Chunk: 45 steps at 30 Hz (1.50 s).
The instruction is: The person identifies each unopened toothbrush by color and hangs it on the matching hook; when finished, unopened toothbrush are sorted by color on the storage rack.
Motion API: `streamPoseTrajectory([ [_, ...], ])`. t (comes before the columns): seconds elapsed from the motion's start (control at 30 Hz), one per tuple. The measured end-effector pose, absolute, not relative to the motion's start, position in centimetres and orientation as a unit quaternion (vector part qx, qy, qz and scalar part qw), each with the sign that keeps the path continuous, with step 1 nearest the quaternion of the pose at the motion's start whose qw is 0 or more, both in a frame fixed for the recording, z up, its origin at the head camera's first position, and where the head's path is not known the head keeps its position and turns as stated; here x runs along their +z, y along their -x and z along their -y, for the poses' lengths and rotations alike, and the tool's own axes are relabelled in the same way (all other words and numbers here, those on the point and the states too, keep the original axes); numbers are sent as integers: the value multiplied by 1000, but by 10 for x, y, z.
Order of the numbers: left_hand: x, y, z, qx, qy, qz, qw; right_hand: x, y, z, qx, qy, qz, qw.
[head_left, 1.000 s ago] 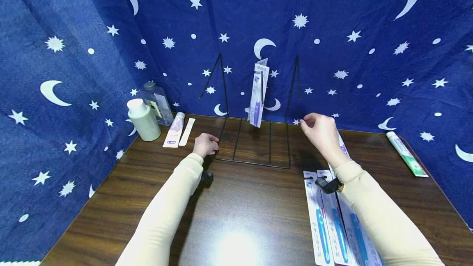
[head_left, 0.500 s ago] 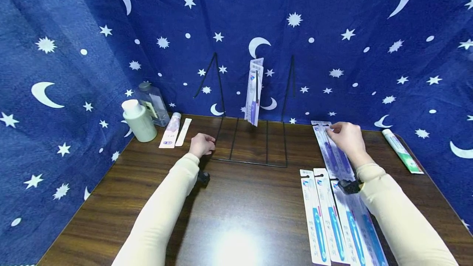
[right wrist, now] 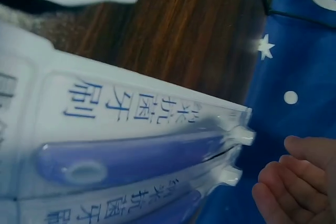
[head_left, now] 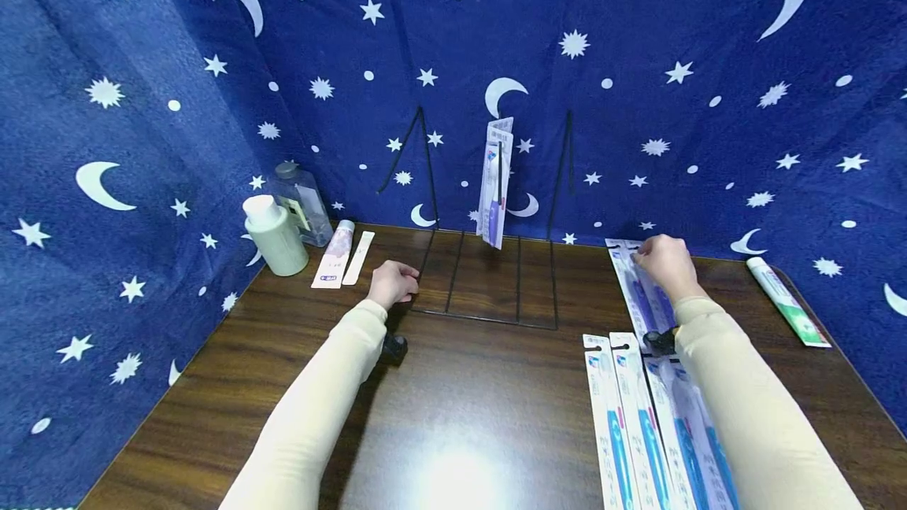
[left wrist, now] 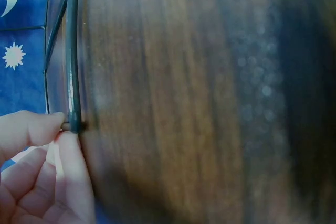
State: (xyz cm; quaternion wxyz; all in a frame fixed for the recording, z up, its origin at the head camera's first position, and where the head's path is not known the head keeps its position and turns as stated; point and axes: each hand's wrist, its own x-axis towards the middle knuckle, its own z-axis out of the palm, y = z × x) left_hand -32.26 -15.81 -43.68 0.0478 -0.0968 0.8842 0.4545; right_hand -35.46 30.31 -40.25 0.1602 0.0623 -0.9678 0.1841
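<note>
Black wire rack (head_left: 485, 319) stood on the brown table (head_left: 397, 431); its near left corner is pinched between thumb and forefinger of the left hand (head_left: 392, 283). Purple toothbrush packs (head_left: 638, 297), two seen, are laid right of the rack, by the cloth backdrop (head_left: 340, 38). The right hand (head_left: 668, 262) is held over their far end: fingers loosely bent, thumb set apart, nothing seen between; whether the packs are touched cannot be told. More purple packs (head_left: 494, 203) are hung mid-rack. Blue toothbrush packs (head_left: 615, 423) are lined up nearer.
</note>
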Motion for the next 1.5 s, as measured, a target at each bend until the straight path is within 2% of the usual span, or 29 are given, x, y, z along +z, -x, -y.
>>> streamPoseTrajectory([
  [0.6, -443, 325, 159, 469, 103, -876, 39, -417, 371, -315, 188, -19, 980, 70],
  [1.1, -443, 323, 158, 470, 110, -875, 39, -420, 378, -301, 175, -32, 981, 74],
  [1.5, -440, 324, 157, 445, 104, -889, 30, -420, 380, -300, 160, 14, 984, 80],
])
